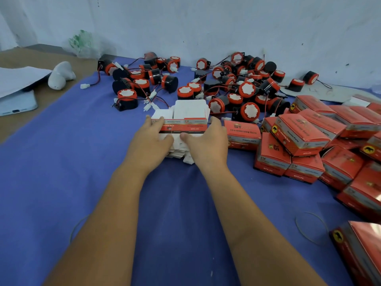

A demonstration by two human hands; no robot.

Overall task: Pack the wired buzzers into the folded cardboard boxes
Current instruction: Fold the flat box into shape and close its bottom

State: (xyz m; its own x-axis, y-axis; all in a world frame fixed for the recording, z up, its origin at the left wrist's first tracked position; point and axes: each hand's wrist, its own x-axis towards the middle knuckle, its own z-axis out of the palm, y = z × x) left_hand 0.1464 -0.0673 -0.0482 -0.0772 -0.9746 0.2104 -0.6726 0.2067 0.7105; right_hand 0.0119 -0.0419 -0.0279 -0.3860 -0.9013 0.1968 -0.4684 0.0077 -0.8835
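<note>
Fingers curled, your left hand (153,139) and right hand (208,141) grip the flat red-and-white cardboard box stack (182,125), hiding its sides.

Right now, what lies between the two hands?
In the head view, a stack of flat boxes sits between the left hand and right hand, both gripping it.

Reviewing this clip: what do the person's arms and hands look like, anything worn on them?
Both forearms are bare from the bottom edge of the frame to the wrists, no sleeves in view. The left hand and right hand show no gloves, rings, watch or bands.
</note>
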